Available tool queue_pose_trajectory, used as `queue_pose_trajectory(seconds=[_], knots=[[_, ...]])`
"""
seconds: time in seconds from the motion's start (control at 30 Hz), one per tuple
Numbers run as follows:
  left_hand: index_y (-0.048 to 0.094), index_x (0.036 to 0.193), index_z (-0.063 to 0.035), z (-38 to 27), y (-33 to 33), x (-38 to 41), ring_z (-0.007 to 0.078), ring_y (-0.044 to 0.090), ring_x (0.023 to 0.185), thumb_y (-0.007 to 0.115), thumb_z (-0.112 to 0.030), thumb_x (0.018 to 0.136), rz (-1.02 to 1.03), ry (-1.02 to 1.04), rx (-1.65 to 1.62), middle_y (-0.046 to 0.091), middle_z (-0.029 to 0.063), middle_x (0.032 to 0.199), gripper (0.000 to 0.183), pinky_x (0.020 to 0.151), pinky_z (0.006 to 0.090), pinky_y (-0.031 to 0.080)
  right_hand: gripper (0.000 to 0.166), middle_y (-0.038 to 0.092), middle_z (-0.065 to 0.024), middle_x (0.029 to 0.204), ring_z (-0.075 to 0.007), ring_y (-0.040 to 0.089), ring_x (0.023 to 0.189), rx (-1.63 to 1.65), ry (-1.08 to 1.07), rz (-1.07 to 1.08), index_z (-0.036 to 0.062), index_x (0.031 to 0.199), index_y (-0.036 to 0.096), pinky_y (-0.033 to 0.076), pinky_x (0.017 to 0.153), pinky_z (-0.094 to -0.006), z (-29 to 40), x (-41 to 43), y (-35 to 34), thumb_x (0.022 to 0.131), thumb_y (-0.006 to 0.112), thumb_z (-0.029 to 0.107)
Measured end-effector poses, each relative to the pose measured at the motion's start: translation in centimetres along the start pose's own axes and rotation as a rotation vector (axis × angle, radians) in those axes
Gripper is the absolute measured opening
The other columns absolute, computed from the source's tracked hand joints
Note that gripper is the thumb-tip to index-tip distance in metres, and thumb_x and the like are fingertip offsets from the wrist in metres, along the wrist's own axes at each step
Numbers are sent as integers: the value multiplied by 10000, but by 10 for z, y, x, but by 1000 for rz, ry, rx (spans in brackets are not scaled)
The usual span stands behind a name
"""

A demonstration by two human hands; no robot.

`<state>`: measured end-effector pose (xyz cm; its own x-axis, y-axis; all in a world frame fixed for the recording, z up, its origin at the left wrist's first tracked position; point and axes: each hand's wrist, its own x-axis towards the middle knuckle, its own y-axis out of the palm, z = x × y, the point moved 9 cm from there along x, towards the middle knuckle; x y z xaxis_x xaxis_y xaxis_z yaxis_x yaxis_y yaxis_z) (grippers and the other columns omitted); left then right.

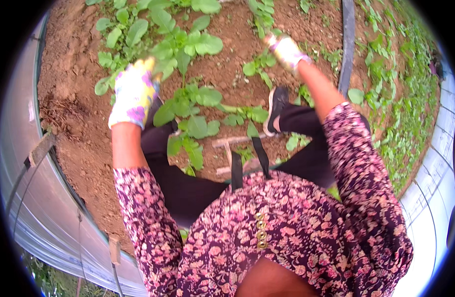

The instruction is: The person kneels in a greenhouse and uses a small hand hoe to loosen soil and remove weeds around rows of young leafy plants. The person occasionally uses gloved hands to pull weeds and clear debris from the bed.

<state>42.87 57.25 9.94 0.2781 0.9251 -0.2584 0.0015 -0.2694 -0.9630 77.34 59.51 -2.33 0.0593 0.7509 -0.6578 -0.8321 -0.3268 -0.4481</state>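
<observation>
My left hand (pixel 134 92), in a white and yellow glove with purple flowers, hovers beside the broad leaves of a young leafy plant (pixel 175 44). Its fingertips are blurred and partly turned from view, so a hold on anything cannot be made out. My right hand (pixel 286 51), in a similar glove, reaches over the soil at the base of a green plant (pixel 263 15). Motion blur hides whether its fingers grip a stem. Below that hand grows a smaller seedling (pixel 258 68). More leafy plants (pixel 197 100) stand between my feet.
A dark flat hose (pixel 347 48) runs along the bed at right, with dense low greens (pixel 394 111) beyond it. Plastic sheeting (pixel 23 111) borders the left side, with wooden blocks (pixel 42 148) on it. My black shoe (pixel 277 107) rests on the brown soil (pixel 235 55).
</observation>
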Motion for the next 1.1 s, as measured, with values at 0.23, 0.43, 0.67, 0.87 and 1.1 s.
queue_pose_trajectory(seconds=[0.23, 0.43, 0.67, 0.87, 1.1], knots=[[536, 1184, -145, 23, 5, 1, 296, 580, 1015, 591, -302, 835, -29, -96, -62, 599, 107, 1103, 387, 846, 412, 464, 338, 495, 30, 671, -60, 458, 533, -177, -194, -385, 84, 999, 517, 383, 452, -233, 54, -90, -187, 825, 643, 346], [560, 971, -137, -13, 5, -25, 305, 589, 949, 565, -237, 843, -63, -101, -109, 604, 105, 1014, 163, 807, 411, 473, 593, 604, -71, 702, -145, 533, 544, -202, 39, -545, -14, 1251, 468, 441, 511, -301, -30, -139, -249, 804, 644, 333], [597, 955, -156, -49, 76, -22, 314, 617, 868, 597, -258, 812, 190, -106, -167, 640, 114, 905, 177, 751, 428, 480, 583, 620, -287, 950, -363, 624, 912, -326, 170, -427, -59, 1186, 491, 474, 772, -405, -166, -90, -182, 772, 645, 319], [591, 1043, -116, -139, 123, 21, 323, 537, 1052, 638, -235, 767, 412, 105, -168, 574, 109, 1117, 304, 883, 450, 423, 647, 597, -289, 1048, -384, 593, 1004, -440, 128, -368, -59, 1222, 471, 467, 827, -413, -159, -1, -185, 789, 607, 403], [577, 1115, -105, -191, 136, 94, 293, 522, 1076, 658, -216, 738, 557, 148, -371, 572, 100, 1130, 401, 952, 439, 357, 479, 624, -260, 886, -392, 631, 807, -140, 286, -303, -34, 1089, 507, 504, 680, -432, -93, 156, -158, 807, 607, 340]])
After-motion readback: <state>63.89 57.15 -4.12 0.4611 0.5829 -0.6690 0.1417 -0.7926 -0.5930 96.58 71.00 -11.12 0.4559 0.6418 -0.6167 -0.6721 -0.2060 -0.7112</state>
